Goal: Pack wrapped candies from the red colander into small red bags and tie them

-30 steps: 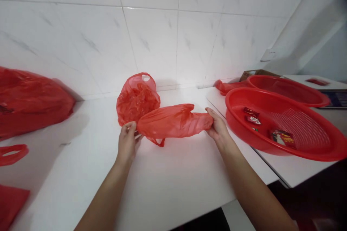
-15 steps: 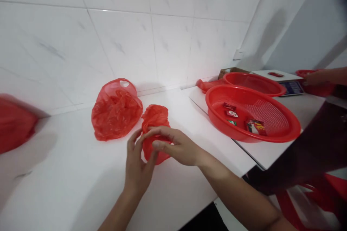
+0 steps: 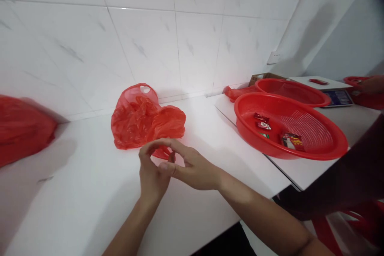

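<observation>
A small red plastic bag (image 3: 169, 123) stands out beyond my hands, its bunched neck running back between them. My left hand (image 3: 153, 176) is closed with its fingers curled at this neck, partly hidden by the right one. From the right, my right hand (image 3: 196, 168) arches over, its fingertips meeting the left hand and its thumb bent in at the bag's neck. The exact grip of the fingertips is partly covered. Just behind and to the left, touching or overlapping the small bag, lies a larger crumpled red plastic bag (image 3: 130, 124) with a handle hole.
At right, a red plastic basket (image 3: 339, 144) holds several small wrapped packets (image 3: 292, 141). Behind it are another red basket (image 3: 322, 97), a scale (image 3: 340, 98) and a cardboard box (image 3: 265, 76). A co-worker's hand (image 3: 372, 85) is at far right. Another red bag (image 3: 24, 132) sits far left.
The small bag has swung up and away from me, now against the larger bag. My hands have drawn closer together at its neck. The view has shifted slightly left.
</observation>
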{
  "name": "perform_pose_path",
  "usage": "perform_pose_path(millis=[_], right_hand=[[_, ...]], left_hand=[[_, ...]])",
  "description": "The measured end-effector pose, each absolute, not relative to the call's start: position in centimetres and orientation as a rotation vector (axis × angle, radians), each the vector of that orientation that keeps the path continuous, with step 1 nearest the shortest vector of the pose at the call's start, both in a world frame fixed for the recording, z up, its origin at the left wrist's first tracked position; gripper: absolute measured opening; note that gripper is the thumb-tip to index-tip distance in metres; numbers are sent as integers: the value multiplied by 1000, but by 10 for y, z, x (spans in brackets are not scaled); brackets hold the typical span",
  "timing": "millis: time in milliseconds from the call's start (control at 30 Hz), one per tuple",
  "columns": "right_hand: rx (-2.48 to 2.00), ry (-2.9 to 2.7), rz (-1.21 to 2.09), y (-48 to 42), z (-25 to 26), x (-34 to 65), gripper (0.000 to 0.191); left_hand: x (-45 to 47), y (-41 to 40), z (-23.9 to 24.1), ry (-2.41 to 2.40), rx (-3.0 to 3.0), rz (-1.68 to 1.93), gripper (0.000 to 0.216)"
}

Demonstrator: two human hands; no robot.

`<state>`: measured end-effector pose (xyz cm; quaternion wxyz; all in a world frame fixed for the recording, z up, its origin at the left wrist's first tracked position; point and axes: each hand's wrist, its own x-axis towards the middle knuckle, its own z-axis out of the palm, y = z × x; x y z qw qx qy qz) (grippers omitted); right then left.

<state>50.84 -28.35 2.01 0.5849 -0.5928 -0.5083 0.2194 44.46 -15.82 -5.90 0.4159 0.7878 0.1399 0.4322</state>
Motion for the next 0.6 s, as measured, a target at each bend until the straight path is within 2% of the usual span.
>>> perform_pose_path(millis=[200,333,433,500,600], right_hand=[[-1386,-1175,511,-278,5,506,46],[-1485,-1099,361,-269,-15,517,29],[-1666,-1034,110,-264,-29,541,15],[-1782,-1029,-146,-266,-33,564,20],[-1960,-980,-422,-279,-26,591,42]], left_hand=[[445,-145,-50,395,1540,869,24],[443,-147,-38,385,1246,680,22],[437,-148,-25,306,1054,552,22],[429,-144,-15,272,983,453,21],[419,-129,-3,231,876,392,24]])
